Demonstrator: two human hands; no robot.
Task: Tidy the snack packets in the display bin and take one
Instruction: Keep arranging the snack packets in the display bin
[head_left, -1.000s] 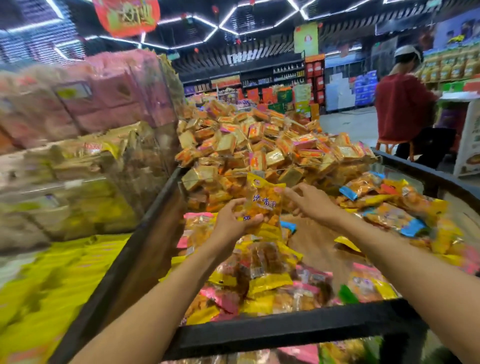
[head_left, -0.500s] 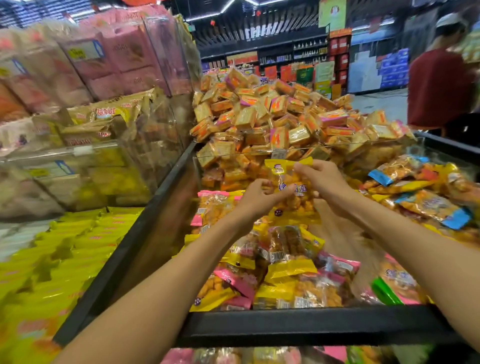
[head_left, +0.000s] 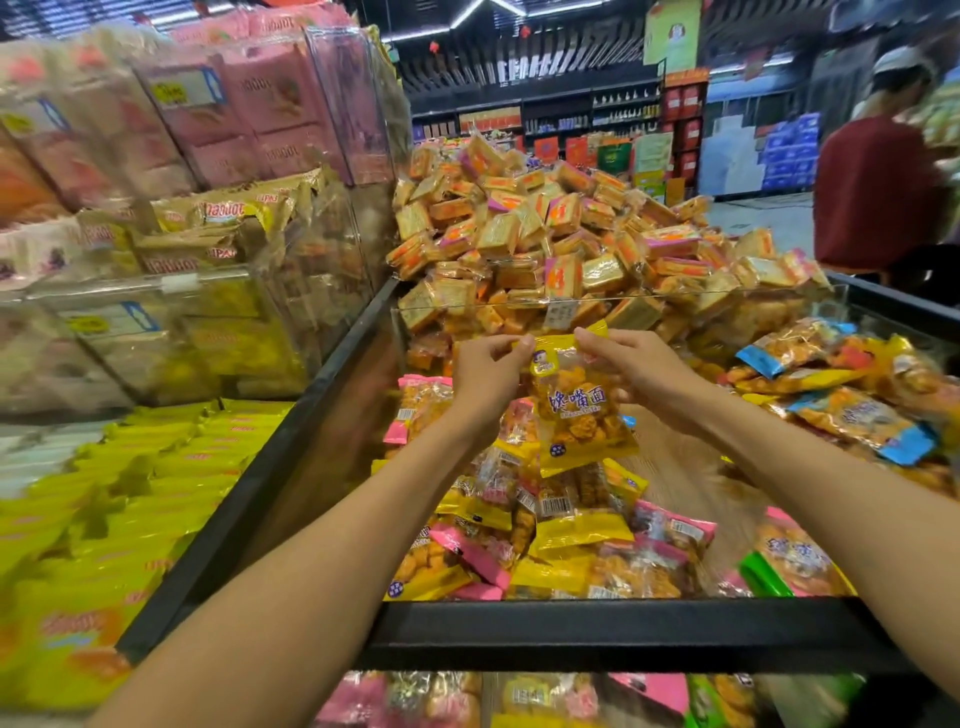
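1. My left hand (head_left: 488, 371) and right hand (head_left: 631, 366) each pinch a top corner of one yellow snack packet (head_left: 579, 410), held above the middle of the display bin (head_left: 613, 631).
2. I should keep both pinches on the sealed strip, not the crisp contents.
3. Lifting straight up should clear the loose packets (head_left: 550, 535) near the front edge.

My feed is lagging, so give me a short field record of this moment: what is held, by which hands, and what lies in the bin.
held item: yellow snack packet, hanging upright
left hand: pinches its top left corner
right hand: pinches its top right corner
display bin: black rim; loose yellow, pink, blue and green-edged packets inside
behind bin: heap of small orange square packets
bystander: person in red top, far right
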